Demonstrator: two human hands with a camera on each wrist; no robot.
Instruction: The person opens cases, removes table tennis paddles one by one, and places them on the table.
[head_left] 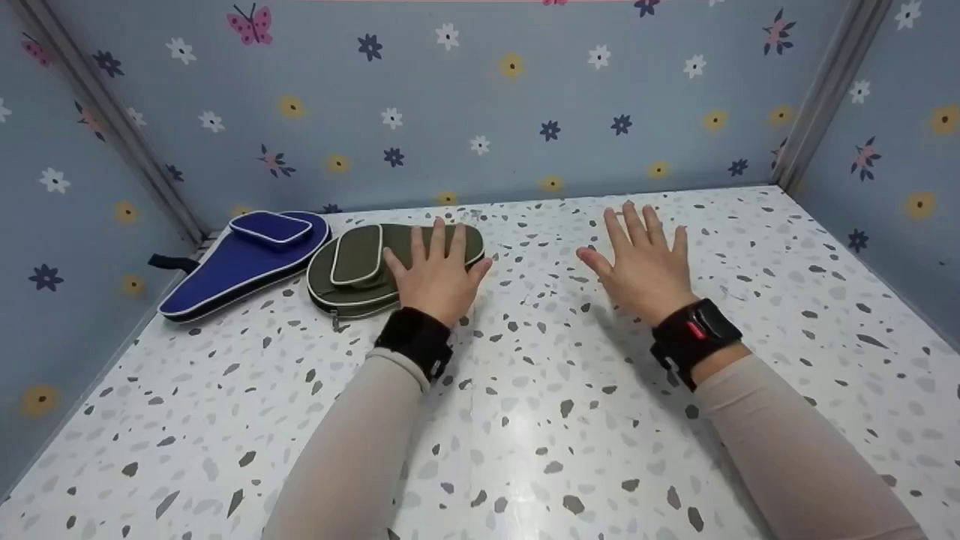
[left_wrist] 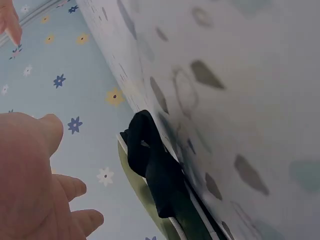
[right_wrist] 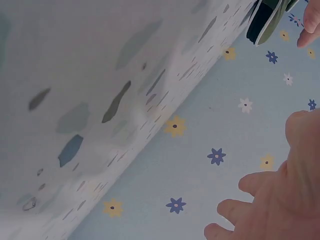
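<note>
Over the speckled tabletop [head_left: 525, 427], I view both hands with fingers spread wide: the left hand [head_left: 435, 281] above the right end of the olive case [head_left: 357, 256], the right hand [head_left: 646, 274] well apart; the blue case [head_left: 244, 262] lies leftmost.

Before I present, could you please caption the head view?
Left hand by green case, right hand over speckled table, blue case at far left.

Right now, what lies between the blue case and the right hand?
In the head view: the green case, the left hand over part of it, then bare speckled tabletop.
</note>
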